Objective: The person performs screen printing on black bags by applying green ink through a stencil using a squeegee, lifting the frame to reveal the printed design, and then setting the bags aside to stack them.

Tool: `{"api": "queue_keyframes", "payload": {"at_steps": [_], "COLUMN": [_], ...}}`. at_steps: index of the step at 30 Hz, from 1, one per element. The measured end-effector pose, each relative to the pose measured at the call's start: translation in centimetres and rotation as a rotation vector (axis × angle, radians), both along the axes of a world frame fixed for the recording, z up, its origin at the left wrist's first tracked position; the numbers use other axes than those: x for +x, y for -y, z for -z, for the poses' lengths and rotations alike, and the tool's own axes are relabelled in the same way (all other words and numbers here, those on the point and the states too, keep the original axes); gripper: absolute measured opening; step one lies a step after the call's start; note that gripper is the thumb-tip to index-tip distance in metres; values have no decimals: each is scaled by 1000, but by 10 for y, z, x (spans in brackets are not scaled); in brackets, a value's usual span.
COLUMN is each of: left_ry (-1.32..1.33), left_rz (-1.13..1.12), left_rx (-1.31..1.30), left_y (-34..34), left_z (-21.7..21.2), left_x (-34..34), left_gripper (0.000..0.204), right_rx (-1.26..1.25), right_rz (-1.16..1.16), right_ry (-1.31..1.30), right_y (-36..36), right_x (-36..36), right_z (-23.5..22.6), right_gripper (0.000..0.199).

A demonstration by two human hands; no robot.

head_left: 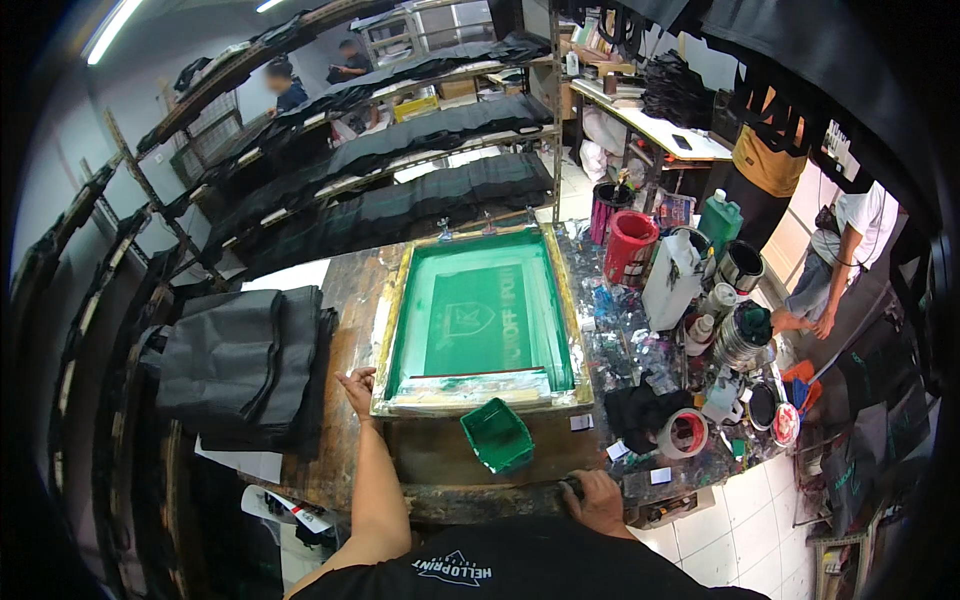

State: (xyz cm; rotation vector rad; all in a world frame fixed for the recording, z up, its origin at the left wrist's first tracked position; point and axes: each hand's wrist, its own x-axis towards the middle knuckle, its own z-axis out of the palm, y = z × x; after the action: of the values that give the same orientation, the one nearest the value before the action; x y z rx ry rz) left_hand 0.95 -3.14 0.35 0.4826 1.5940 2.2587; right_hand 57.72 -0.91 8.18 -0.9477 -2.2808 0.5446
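Note:
A screen printing frame [408, 300] with a yellowish rim lies on the worktable, its mesh coated in green ink. A squeegee [480, 384] rests inside along the near side. My left hand [358, 390] is at the frame's near left corner, fingers apart, palm partly turned up; whether it touches the rim I cannot tell. Just in front of the frame stands a green ink-stained tub [497, 436]. My right hand [597, 500] is at the table's near edge, fingers curled around something dark that I cannot make out.
A stack of black fabric pieces [240, 350] lies on the left. Ink cans, bottles and a red bucket [630, 247] crowd the table's right side. Racks [400, 160] hold black sheets behind. A person in a white shirt [862, 225] stands at the right; others are farther back.

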Motion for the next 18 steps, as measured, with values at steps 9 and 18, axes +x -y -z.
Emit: {"api": "queue_keyframes", "payload": {"at_steps": [9, 18], "left_ry": [9, 28], "left_rz": [24, 72], "left_rx": [-18, -54], "left_y": [-7, -9], "left_z": [6, -6], "left_x": [-4, 12], "left_gripper": [97, 99], "right_rx": [8, -114], "right_rz": [28, 40], "right_ry": [25, 50], "right_y": [4, 1], "right_x": [-5, -4], "right_z": [-2, -14], "right_gripper": [32, 52]}}
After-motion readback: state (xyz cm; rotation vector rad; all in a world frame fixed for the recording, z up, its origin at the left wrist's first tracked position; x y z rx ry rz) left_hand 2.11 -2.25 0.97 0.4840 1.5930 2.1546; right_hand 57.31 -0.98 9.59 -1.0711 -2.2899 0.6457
